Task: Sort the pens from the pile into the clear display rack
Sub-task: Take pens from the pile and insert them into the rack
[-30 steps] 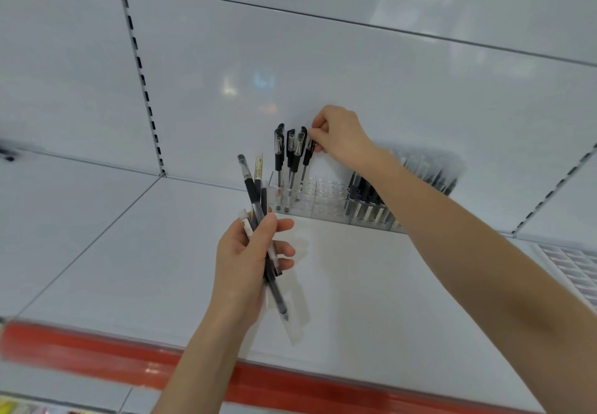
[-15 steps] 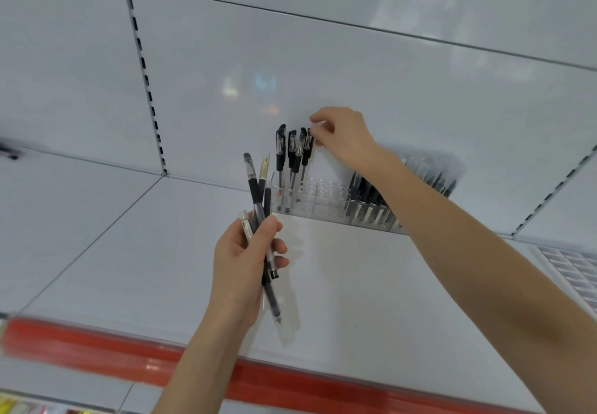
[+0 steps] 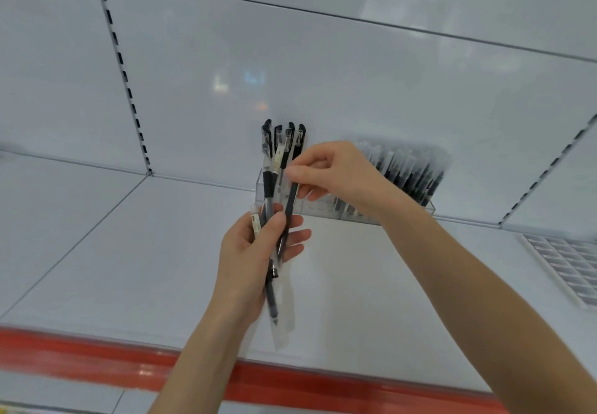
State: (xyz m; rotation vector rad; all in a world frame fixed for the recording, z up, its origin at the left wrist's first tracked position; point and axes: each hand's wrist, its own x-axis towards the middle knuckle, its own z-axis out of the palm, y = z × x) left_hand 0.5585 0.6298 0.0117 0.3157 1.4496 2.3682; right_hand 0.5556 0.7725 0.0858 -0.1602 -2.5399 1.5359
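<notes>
L hand mid-frame, fingers curled round bundle of pens, thumb pressed across them, tips pointing down toward red shelf edge. R hand just above, thumb + forefinger pinching upper part of black pen; lower end down among L fingers. Clear display rack behind both hands, at back of white shelf, against back panel. Four black-capped pens upright at rack's L end; row of dark pens at R end, blurred. White grid tray far R
</notes>
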